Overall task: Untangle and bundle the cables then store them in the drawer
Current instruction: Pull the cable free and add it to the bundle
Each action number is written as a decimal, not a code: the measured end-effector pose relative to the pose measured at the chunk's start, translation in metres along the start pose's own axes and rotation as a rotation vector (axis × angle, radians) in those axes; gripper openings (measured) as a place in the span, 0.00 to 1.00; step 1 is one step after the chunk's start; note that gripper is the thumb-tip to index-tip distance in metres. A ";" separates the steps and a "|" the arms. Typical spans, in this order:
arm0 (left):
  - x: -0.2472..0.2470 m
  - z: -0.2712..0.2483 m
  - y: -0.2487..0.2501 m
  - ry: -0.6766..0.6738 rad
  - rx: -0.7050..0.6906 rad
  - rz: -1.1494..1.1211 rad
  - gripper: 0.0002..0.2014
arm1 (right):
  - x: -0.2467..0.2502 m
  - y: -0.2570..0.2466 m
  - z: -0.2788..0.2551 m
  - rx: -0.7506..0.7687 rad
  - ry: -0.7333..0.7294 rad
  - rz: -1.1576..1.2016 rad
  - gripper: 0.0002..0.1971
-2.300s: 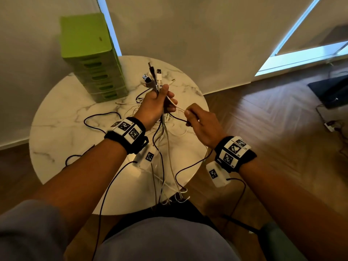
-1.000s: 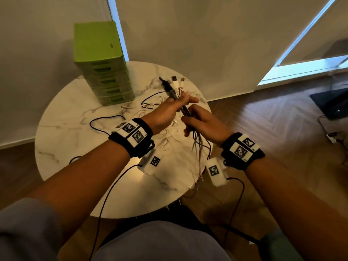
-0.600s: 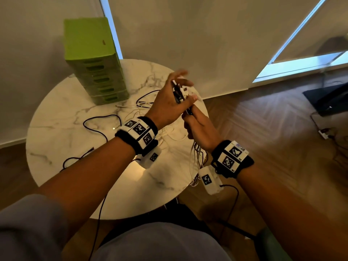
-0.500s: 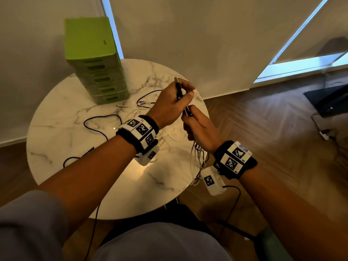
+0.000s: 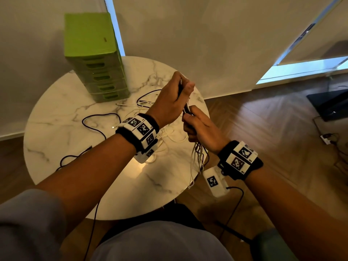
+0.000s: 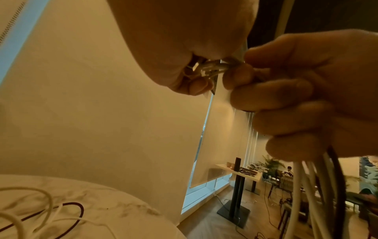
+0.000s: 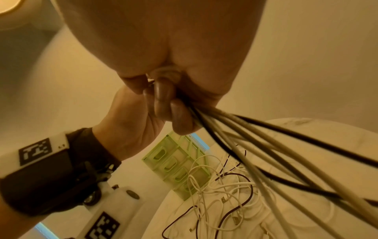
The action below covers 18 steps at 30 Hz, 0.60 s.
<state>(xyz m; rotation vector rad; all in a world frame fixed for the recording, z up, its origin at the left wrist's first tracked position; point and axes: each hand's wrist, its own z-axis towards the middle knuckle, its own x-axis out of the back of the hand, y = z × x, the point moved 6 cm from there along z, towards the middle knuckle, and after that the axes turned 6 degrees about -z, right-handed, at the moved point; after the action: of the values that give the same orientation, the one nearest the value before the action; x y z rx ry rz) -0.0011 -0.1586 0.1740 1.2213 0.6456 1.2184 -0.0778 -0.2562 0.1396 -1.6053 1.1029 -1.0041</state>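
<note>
Several black and white cables (image 5: 197, 157) are gathered into one bunch above the right side of the round marble table (image 5: 62, 117). My left hand (image 5: 177, 98) grips the plug ends (image 6: 206, 69) of the bunch, fingers curled over them. Just below it my right hand (image 5: 195, 125) is fisted round the same bunch (image 7: 235, 129), and the strands hang down from it past the table edge. More loose cables (image 5: 150, 106) lie tangled on the tabletop. The green drawer tower (image 5: 94, 59) stands at the table's back left, all drawers closed.
A black cable (image 5: 96, 121) loops across the table's middle left, another (image 5: 73, 157) near the left edge. Wooden floor lies to the right, with a dark mat (image 5: 331, 102) and a power strip (image 5: 327, 138). A wall and window blinds stand behind the table.
My left hand has closed over the plug ends, which no longer stick out above it. My right hand has moved up under it and taken the bunch in a fist.
</note>
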 end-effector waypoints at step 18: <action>-0.004 -0.016 -0.036 -0.130 0.465 -0.304 0.23 | -0.002 -0.004 0.036 -0.005 -0.139 -0.039 0.10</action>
<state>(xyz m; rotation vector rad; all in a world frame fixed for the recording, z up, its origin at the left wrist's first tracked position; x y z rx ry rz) -0.0041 -0.1527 0.1350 1.5050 1.0123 0.7477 -0.0435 -0.2453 0.1339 -1.6795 0.9841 -0.9016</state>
